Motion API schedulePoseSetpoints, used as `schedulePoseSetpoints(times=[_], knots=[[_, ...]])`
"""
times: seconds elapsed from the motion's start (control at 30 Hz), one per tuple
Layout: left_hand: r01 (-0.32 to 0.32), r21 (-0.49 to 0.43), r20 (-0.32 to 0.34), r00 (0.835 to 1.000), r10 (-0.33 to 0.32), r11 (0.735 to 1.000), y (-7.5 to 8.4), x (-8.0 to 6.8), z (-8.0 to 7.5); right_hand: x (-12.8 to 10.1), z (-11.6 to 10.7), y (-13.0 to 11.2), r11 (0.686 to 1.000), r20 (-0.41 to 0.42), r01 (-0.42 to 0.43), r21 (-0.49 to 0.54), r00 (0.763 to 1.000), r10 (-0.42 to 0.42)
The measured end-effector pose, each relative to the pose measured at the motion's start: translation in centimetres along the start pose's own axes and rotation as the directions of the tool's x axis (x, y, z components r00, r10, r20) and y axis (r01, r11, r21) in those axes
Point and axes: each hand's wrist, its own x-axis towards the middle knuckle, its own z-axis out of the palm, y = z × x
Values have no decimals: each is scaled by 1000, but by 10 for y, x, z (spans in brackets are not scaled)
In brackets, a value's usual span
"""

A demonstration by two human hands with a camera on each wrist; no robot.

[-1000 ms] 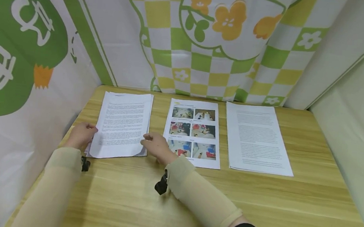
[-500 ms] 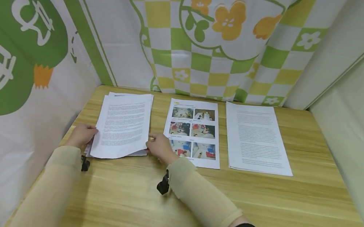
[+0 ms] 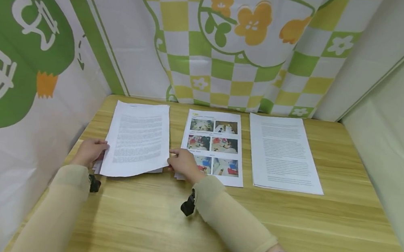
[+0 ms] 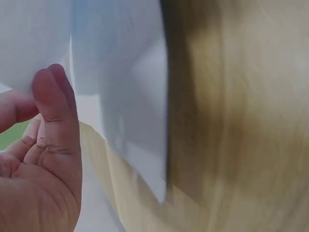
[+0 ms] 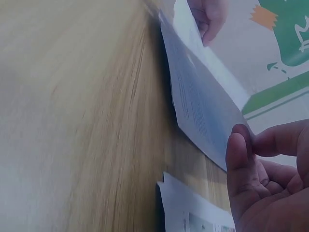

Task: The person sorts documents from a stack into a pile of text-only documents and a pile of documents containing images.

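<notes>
A printed sheet of paper (image 3: 138, 140) lies tilted over the left paper stack (image 3: 155, 170), its near edge lifted and bowed. My left hand (image 3: 89, 151) pinches the sheet's left edge between thumb and fingers; the left wrist view shows that hand (image 4: 46, 140) with the thumb against the paper. On the other side, my right hand (image 3: 185, 165) pinches the right edge near the lower corner. The right wrist view shows this right hand (image 5: 270, 169) with thumb and index finger meeting at the sheet's border (image 5: 207, 116).
A page with several colour photos (image 3: 215, 143) lies in the middle, partly under my right hand. Farther right is another stack of text pages (image 3: 285, 154). The wooden table (image 3: 134, 225) meets printed curtains (image 3: 235, 80) at the back and side walls.
The sheet's right edge has moved to the right and its near edge stands more lifted. My right hand has shifted right with it, now pinching the edge; the left hand has barely moved.
</notes>
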Motion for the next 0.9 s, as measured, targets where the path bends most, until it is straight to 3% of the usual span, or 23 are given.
schedulePoseSetpoints(times=[0.17,0.5,0.67,0.9], knots=[[-20,-18,-22,1000,19,1000,8,0,11,0,-15,10,1000,-29,-13,-8,999,13],[-102,-169,-27,995,99,980,15,-4,38,-7,-41,26,1000,-64,-14,9,998,15],[-149,-206,15,988,155,967,17,-8,47,-17,-57,29,997,-77,47,-65,996,-52],[-138,-299,61,985,164,944,17,-11,60,-33,-74,22,969,-101,161,-187,978,-182]])
